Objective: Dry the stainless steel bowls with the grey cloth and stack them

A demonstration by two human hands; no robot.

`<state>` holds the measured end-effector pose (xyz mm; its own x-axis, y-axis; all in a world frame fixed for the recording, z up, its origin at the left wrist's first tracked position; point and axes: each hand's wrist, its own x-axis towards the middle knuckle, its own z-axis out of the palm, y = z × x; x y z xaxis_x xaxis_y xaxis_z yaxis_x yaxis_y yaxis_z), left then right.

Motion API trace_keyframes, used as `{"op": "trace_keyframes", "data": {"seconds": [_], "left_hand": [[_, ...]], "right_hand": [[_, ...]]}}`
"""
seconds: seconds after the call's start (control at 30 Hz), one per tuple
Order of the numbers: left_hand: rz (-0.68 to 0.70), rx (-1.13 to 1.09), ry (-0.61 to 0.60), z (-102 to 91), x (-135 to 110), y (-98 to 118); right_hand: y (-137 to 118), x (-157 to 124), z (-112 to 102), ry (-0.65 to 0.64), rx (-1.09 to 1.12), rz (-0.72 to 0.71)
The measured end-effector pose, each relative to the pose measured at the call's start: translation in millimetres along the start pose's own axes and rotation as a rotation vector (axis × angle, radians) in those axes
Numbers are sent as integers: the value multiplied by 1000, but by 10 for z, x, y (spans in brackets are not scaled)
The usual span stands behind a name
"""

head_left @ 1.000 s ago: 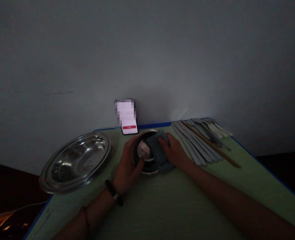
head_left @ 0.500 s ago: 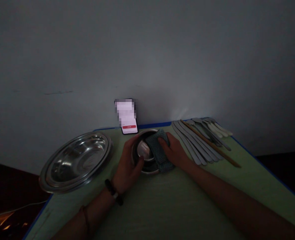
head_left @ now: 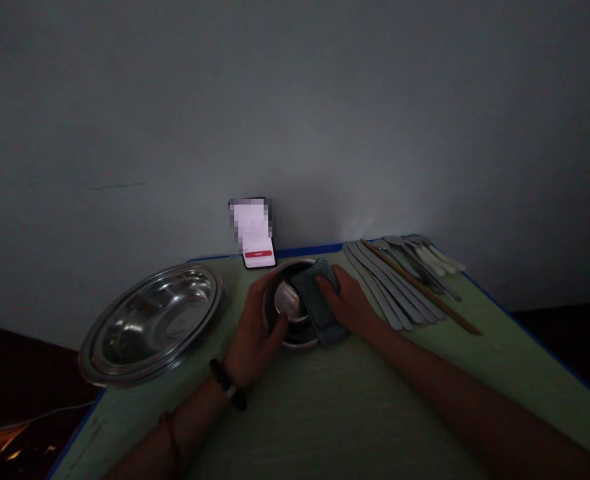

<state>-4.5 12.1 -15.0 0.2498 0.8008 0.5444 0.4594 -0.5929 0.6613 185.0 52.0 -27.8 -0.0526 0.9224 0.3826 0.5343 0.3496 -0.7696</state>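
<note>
A small metal bowl [head_left: 287, 300] is held over the middle of the table, its shiny inside facing me. My left hand [head_left: 259, 333] grips its left side, the thumb over the near rim and the fingers hidden behind. In my right hand [head_left: 347, 300] is a folded grey-green cloth [head_left: 322, 307], draped across the bowl's right rim. The right thumb lies on top of the cloth; the other fingers of that hand are mostly out of sight. Whether the bowl's base touches the table cannot be made out.
Stacked large metal basins [head_left: 92, 363] sit at the left table edge. A lit phone [head_left: 259, 233] leans on the wall behind the bowl. To the right lie several metal knives [head_left: 389, 287], a wooden stick [head_left: 425, 290] and white-handled cutlery [head_left: 429, 257] on the green table [head_left: 325, 413].
</note>
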Motion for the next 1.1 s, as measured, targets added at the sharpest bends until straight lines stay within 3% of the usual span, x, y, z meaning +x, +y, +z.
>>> {"op": "trace_keyframes", "data": {"seconds": [1.1], "left_hand": [[-2,24,1,-7,-6,-7]], "right_hand": [[3,0,-3,-2,0,-7]]}}
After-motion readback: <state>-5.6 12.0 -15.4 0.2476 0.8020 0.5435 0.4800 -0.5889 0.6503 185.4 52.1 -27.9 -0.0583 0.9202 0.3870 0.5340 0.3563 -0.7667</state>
